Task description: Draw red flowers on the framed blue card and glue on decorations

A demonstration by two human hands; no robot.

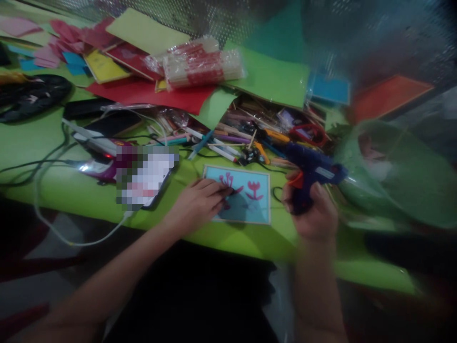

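A light blue card with a pale border lies near the table's front edge. Two dark pink flower shapes are on it, one at the right and one beside my fingertips. My left hand reaches over the card's left part, its fingers drawn together and pointing down at the left flower; whatever they pinch is too small to name. To the right of the card, my right hand is wrapped round the handle of a blue glue gun with an orange trigger, raised above the table and pointing away to the right.
A phone with a white cable and a purple-white device lie at the left. Pens and sticks are heaped behind the card. Coloured sheets and a wrapped pack lie further back. A green basket stands at the right.
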